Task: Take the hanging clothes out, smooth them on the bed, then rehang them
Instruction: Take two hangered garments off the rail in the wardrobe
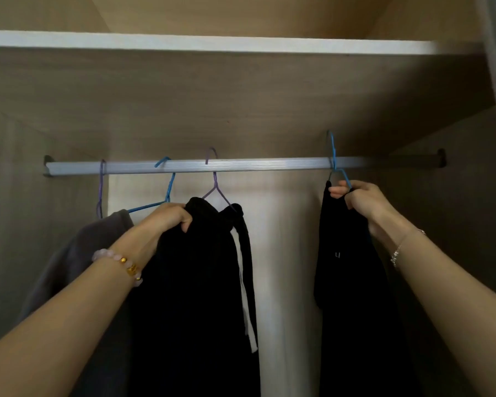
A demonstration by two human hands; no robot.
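Under the rail point(241, 164), each hand (left point(166, 217), right point(358, 196)) grips black clothes below.

Black garments point(201, 282), grey garment point(69, 259) lower left, blue hanger point(334, 156) upper right, purple hanger point(216, 184) centre, silver rail point(255, 164).

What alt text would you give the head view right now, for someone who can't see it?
Inside a wardrobe, the right hand grips a blue hanger carrying a black garment on the rail, while the left hand holds black trousers on a purple hanger. A grey garment hangs further left.
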